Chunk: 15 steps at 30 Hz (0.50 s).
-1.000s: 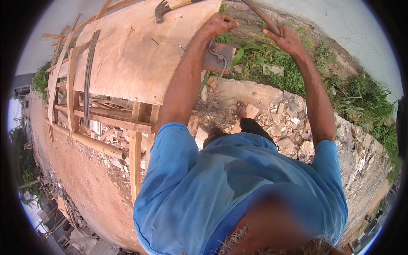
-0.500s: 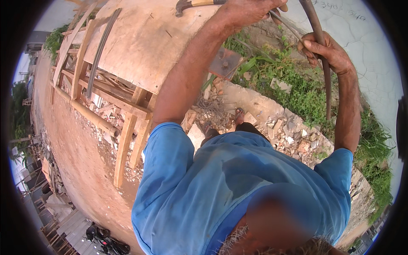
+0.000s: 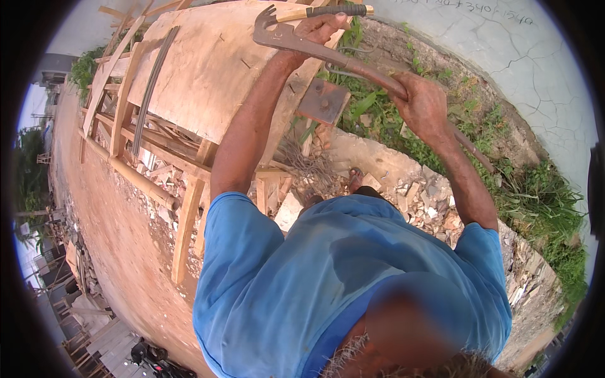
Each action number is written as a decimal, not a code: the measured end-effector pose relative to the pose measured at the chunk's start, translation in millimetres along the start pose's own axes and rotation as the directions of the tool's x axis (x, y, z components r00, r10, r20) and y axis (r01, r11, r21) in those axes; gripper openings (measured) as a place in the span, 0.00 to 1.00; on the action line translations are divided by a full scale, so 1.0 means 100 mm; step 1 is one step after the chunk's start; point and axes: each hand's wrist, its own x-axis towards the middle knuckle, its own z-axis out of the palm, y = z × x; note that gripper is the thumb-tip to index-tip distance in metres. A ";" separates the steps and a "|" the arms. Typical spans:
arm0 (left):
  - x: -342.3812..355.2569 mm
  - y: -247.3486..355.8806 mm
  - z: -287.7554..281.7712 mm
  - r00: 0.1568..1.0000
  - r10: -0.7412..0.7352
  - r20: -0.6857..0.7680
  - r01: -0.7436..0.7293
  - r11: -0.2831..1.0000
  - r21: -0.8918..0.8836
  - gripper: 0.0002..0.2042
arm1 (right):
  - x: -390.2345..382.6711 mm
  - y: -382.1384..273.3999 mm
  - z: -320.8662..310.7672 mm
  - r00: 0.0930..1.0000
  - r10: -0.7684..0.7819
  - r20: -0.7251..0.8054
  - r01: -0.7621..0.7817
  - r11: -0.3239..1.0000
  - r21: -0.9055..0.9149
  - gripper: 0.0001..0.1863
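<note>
My right hand (image 3: 421, 104) is wrapped round a long rusty metal bar (image 3: 365, 70) with a hooked end, which looks like a rebar bending tool. Its hook reaches over the wooden board at upper left, and its tail slants down past my right wrist. My left hand (image 3: 317, 31) lies low over the board's far edge, fingers stretched out, just by a hammer handle (image 3: 340, 10) with a dark grip. The bar's hook partly covers the hammer's head. A thin bent metal rod (image 3: 346, 72) shows beside the bar; what holds it cannot be made out.
The wooden board (image 3: 189, 82) bears upright nails and dark thin rods (image 3: 154, 88) on a timber frame. A rusty steel plate (image 3: 322, 101) juts from its right edge. Rubble (image 3: 428, 195) and tangled wire (image 3: 309, 157) lie round my feet. Weeds grow along a cracked wall (image 3: 535, 69).
Both hands have come lower and leftward. The bar has swung from upright to slanting across the board. My left hand no longer grips the thin rod, and more of the hammer shows.
</note>
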 end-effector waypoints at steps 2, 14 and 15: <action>-0.09 -0.37 -0.11 0.974 -0.225 0.021 0.221 0.967 0.131 0.26 | -0.18 -0.08 0.53 1.000 0.008 -0.024 -0.008 1.000 0.028 0.14; 0.08 -0.83 0.07 0.974 0.017 0.228 -0.134 0.848 0.512 0.24 | -0.47 -0.11 1.25 0.996 0.091 0.013 -0.091 0.995 0.030 0.15; 0.09 -0.86 0.11 0.961 0.081 0.263 -0.209 0.839 0.503 0.24 | -0.47 -0.10 1.25 0.996 0.093 0.015 -0.094 0.995 0.034 0.13</action>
